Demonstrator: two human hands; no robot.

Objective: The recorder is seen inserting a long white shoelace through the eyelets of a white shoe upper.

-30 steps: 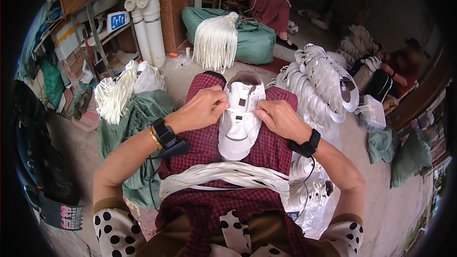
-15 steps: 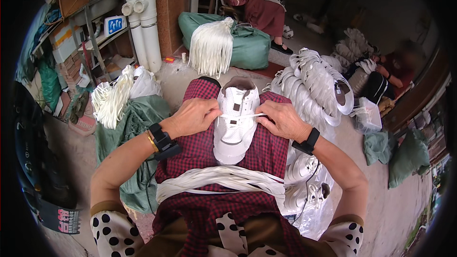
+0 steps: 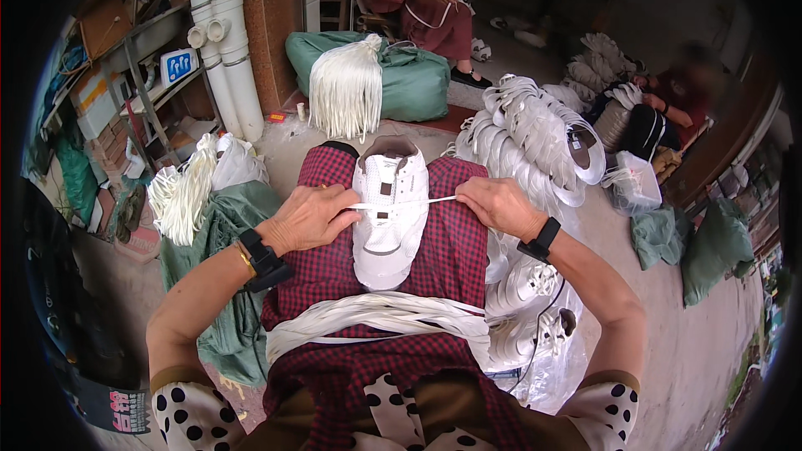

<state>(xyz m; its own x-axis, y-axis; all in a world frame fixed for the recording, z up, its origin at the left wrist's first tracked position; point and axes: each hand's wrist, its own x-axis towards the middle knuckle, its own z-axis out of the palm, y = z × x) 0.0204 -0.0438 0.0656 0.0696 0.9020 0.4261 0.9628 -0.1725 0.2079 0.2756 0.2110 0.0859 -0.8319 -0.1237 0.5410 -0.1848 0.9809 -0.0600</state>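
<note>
A white sneaker (image 3: 386,246) rests on my lap over red-and-black checked cloth (image 3: 455,238), its toe toward me. Across its front runs a flat white shoelace (image 3: 426,200), threaded through the shoe and drawn out to both sides. My left hand (image 3: 316,217) pinches one end close to the shoe's left edge. Farther out on the other side, my right hand (image 3: 504,207) grips the other end, with the lace stretched nearly straight. Nearer my waist, a thick bunch of white laces (image 3: 376,315) lies across the cloth.
Stacked white shoes (image 3: 535,138) stand at my right, with more shoes (image 3: 535,338) in clear plastic below. White laces (image 3: 188,192) top a green sack (image 3: 219,238) at left. Ahead lies a green bale (image 3: 418,88) with hanging laces (image 3: 347,88). Two people sit beyond.
My right hand has moved outward from the shoe, and more lace shows between them. My left hand stays by the shoe's edge. The whole view has shifted slightly.
</note>
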